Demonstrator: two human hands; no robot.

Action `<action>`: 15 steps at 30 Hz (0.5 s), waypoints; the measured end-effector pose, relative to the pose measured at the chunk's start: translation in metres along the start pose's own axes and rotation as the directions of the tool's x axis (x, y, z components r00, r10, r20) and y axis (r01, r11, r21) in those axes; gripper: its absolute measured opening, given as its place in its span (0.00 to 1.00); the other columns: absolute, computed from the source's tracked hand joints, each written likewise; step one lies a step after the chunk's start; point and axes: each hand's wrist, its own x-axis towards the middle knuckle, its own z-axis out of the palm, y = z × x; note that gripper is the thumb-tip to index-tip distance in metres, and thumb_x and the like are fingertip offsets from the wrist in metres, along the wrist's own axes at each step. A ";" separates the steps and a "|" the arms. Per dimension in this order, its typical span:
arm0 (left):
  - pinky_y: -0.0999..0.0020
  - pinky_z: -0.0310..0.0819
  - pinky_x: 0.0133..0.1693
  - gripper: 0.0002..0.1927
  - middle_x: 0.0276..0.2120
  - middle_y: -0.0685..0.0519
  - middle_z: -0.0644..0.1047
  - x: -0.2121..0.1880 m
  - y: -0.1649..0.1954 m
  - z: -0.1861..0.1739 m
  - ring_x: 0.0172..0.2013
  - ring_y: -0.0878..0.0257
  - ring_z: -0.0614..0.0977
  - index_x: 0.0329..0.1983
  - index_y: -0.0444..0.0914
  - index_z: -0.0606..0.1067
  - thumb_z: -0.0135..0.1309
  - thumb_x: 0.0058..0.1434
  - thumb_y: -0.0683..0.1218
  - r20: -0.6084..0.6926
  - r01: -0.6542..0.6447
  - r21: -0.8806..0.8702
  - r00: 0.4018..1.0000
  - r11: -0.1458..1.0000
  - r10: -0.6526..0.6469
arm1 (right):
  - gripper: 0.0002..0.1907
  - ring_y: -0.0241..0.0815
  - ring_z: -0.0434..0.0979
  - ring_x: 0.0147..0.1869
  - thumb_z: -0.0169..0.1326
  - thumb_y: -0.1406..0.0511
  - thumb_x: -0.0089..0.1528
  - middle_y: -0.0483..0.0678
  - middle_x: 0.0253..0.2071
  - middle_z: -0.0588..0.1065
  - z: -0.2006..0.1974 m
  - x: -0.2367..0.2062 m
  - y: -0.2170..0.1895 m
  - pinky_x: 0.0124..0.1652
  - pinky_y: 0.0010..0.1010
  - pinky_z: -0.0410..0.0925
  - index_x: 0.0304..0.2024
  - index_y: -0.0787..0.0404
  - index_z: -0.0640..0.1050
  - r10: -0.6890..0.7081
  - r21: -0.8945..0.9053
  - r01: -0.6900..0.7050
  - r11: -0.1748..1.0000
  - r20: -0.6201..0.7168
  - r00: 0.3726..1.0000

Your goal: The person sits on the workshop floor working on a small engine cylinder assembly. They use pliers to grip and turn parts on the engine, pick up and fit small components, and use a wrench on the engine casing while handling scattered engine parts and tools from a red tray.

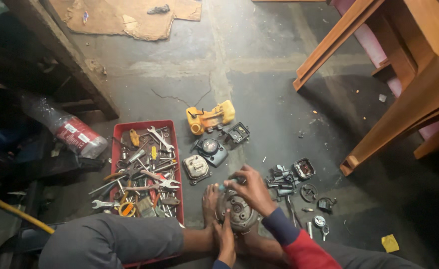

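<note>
A: What is the person working on?

B: A round metal engine part (238, 211) is sitting on the floor (259, 89) between their bare feet. One foot (210, 201) is pressing against its left side, so it is being braced there.

A: And the hands?

B: The left hand (225, 240) is lying against the part's lower left edge, fingers together, steadying it. The right hand (252, 189) is curling over the top, pinching what seems to be a small blue-handled tool (225, 186); the tip is hidden, so I cannot tell where it is touching.

A: How is that part going to handle?

B: I am judging it heavy and rigid, cast metal, probably greasy and so a bit slippery. Gripping it by the outer rim with the whole palm looks safest; the centre hub and ribs look awkward for fingers.

A: What is lying around it?

B: A red tray (117, 130) of spanners is sitting just to the left. A yellow tank (210, 117), a cover (196, 167) and small loose parts (285, 180) are lying beyond and to the right.
</note>
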 end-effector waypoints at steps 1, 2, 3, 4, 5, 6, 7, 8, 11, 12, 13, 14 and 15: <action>0.56 0.66 0.63 0.53 0.71 0.45 0.64 0.001 -0.002 -0.001 0.67 0.51 0.70 0.77 0.38 0.50 0.58 0.56 0.64 -0.009 0.041 0.002 0.999 0.999 -0.041 | 0.15 0.40 0.80 0.34 0.64 0.57 0.62 0.52 0.33 0.80 0.002 -0.001 -0.003 0.34 0.34 0.71 0.44 0.60 0.84 0.033 -0.071 -0.040 0.997 -0.096 0.995; 0.56 0.65 0.63 0.53 0.71 0.46 0.62 0.003 -0.004 -0.001 0.68 0.52 0.68 0.78 0.39 0.49 0.58 0.56 0.63 0.003 0.047 -0.020 0.999 0.999 -0.047 | 0.13 0.41 0.79 0.33 0.63 0.57 0.63 0.52 0.34 0.80 0.003 -0.001 -0.004 0.33 0.34 0.70 0.43 0.58 0.85 0.060 -0.139 -0.088 0.986 -0.193 0.979; 0.56 0.63 0.64 0.54 0.72 0.47 0.61 0.004 -0.006 -0.001 0.68 0.53 0.67 0.78 0.40 0.47 0.58 0.56 0.63 0.015 0.053 -0.042 0.999 0.998 -0.052 | 0.15 0.45 0.78 0.33 0.62 0.57 0.63 0.54 0.31 0.79 0.005 -0.003 -0.005 0.33 0.37 0.70 0.49 0.56 0.82 0.189 -0.071 -0.198 0.978 -0.126 0.974; 0.56 0.62 0.65 0.55 0.72 0.48 0.59 0.005 -0.008 -0.002 0.69 0.53 0.65 0.78 0.41 0.45 0.59 0.55 0.62 0.028 0.057 -0.063 0.998 0.996 -0.055 | 0.19 0.49 0.76 0.33 0.60 0.57 0.63 0.57 0.29 0.77 0.005 -0.003 -0.005 0.34 0.39 0.69 0.55 0.55 0.80 0.309 -0.010 -0.310 0.951 -0.051 0.950; 0.56 0.62 0.65 0.54 0.72 0.47 0.60 0.006 -0.008 -0.002 0.69 0.53 0.66 0.78 0.40 0.46 0.59 0.56 0.63 0.016 0.030 -0.035 0.999 0.999 -0.029 | 0.23 0.54 0.75 0.33 0.59 0.57 0.63 0.60 0.27 0.76 0.006 -0.003 -0.004 0.34 0.41 0.68 0.60 0.54 0.78 0.420 0.040 -0.421 0.906 0.031 0.907; 0.57 0.61 0.65 0.54 0.72 0.46 0.61 0.006 -0.009 -0.002 0.69 0.53 0.66 0.77 0.38 0.48 0.59 0.57 0.64 0.004 0.005 -0.008 1.000 1.000 -0.005 | 0.23 0.48 0.76 0.34 0.60 0.58 0.62 0.58 0.29 0.77 0.007 -0.003 -0.001 0.35 0.39 0.69 0.59 0.54 0.77 0.358 0.215 -0.388 0.896 0.163 0.919; 0.57 0.61 0.65 0.54 0.72 0.45 0.62 0.006 -0.009 -0.001 0.69 0.53 0.66 0.77 0.37 0.49 0.59 0.57 0.64 -0.006 -0.019 0.019 1.000 1.000 0.019 | 0.23 0.41 0.76 0.35 0.61 0.59 0.60 0.55 0.30 0.78 0.006 -0.003 0.002 0.35 0.37 0.70 0.58 0.53 0.77 0.271 0.384 -0.366 0.848 0.280 0.921; 0.58 0.61 0.65 0.52 0.72 0.45 0.62 0.006 -0.008 -0.001 0.69 0.53 0.67 0.77 0.37 0.51 0.59 0.57 0.64 -0.006 -0.051 0.018 0.999 0.999 0.051 | 0.23 0.35 0.77 0.37 0.62 0.59 0.59 0.52 0.32 0.80 0.005 -0.002 0.005 0.36 0.35 0.71 0.57 0.53 0.76 0.161 0.538 -0.356 0.764 0.376 0.913; 0.57 0.63 0.63 0.50 0.71 0.46 0.64 0.004 -0.003 0.002 0.67 0.53 0.69 0.77 0.40 0.53 0.58 0.56 0.63 0.001 -0.076 -0.030 0.997 0.997 0.076 | 0.17 0.33 0.80 0.34 0.67 0.57 0.60 0.47 0.32 0.80 0.007 -0.002 0.012 0.35 0.30 0.72 0.46 0.59 0.83 0.040 0.018 -0.040 0.999 0.016 0.999; 0.56 0.65 0.63 0.50 0.70 0.46 0.65 0.002 -0.002 0.002 0.67 0.52 0.69 0.77 0.42 0.52 0.58 0.56 0.62 0.012 -0.028 -0.076 1.000 0.997 0.029 | 0.15 0.34 0.79 0.34 0.66 0.58 0.60 0.48 0.32 0.79 0.008 -0.002 0.013 0.36 0.31 0.72 0.46 0.58 0.83 0.009 -0.041 -0.011 0.999 -0.046 0.999; 0.55 0.66 0.62 0.50 0.70 0.46 0.65 0.000 -0.001 0.002 0.66 0.52 0.70 0.77 0.43 0.51 0.57 0.56 0.61 0.026 0.022 -0.119 0.999 0.993 -0.019 | 0.14 0.35 0.77 0.35 0.65 0.58 0.60 0.48 0.32 0.78 0.009 -0.003 0.013 0.36 0.31 0.71 0.46 0.57 0.83 -0.022 -0.102 0.011 0.995 -0.108 0.994; 0.56 0.66 0.62 0.49 0.70 0.46 0.65 0.000 0.001 0.003 0.66 0.53 0.70 0.77 0.42 0.52 0.58 0.56 0.61 0.011 -0.023 -0.091 1.000 0.996 0.024 | 0.14 0.36 0.76 0.36 0.64 0.59 0.61 0.49 0.32 0.77 0.009 -0.003 0.012 0.37 0.32 0.70 0.47 0.55 0.83 -0.060 -0.164 0.031 0.986 -0.170 0.984; 0.57 0.66 0.62 0.48 0.70 0.47 0.66 -0.001 0.002 0.003 0.66 0.53 0.71 0.76 0.41 0.53 0.58 0.57 0.61 0.000 -0.068 -0.062 0.998 0.996 0.068 | 0.15 0.39 0.75 0.33 0.62 0.59 0.61 0.50 0.31 0.76 0.009 -0.003 0.012 0.35 0.35 0.68 0.49 0.55 0.81 0.138 -0.013 -0.140 0.990 -0.084 0.987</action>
